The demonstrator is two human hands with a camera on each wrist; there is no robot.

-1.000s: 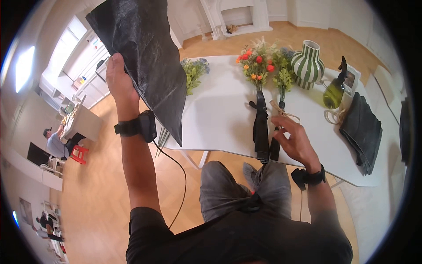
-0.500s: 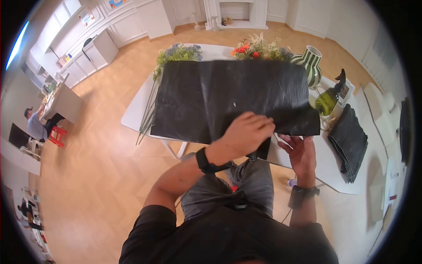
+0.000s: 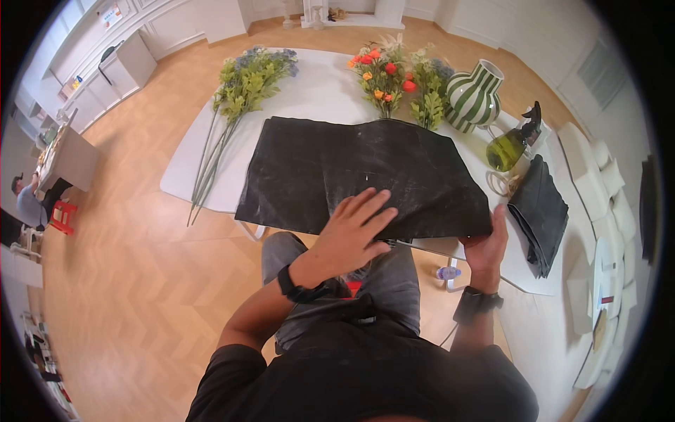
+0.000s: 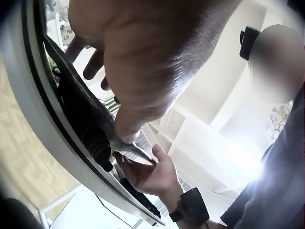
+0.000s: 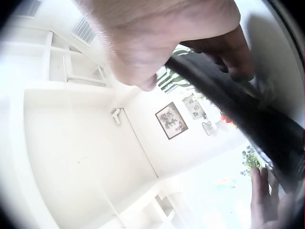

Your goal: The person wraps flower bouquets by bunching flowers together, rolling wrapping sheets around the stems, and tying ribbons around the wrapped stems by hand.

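A black sheet [image 3: 351, 176] lies spread across the near part of the white table, creased and slightly raised at its right end. My left hand [image 3: 348, 235] rests on its near edge, fingers spread out over the surface. At the near right corner, my right hand [image 3: 486, 243] pinches the sheet, thumb above and fingers beneath. In the right wrist view the sheet [image 5: 233, 105] passes between the thumb and fingers of the right hand [image 5: 176, 47]. The left wrist view has the left hand [image 4: 143, 62] above dark, folded material on the table.
Green-and-blue stems [image 3: 242, 88] lie at the table's left. Behind the sheet are orange and red flowers [image 3: 383, 74] and a striped vase [image 3: 474, 97]. A green spray bottle [image 3: 506, 149] and folded dark cloth [image 3: 540, 214] are on the right. A seated person [image 3: 31, 204] is far left.
The sheet has come down from the raised left hand onto the table, covering the black wrapped stems. The left hand has moved right and spread its fingers; the right hand now grips the sheet's corner.
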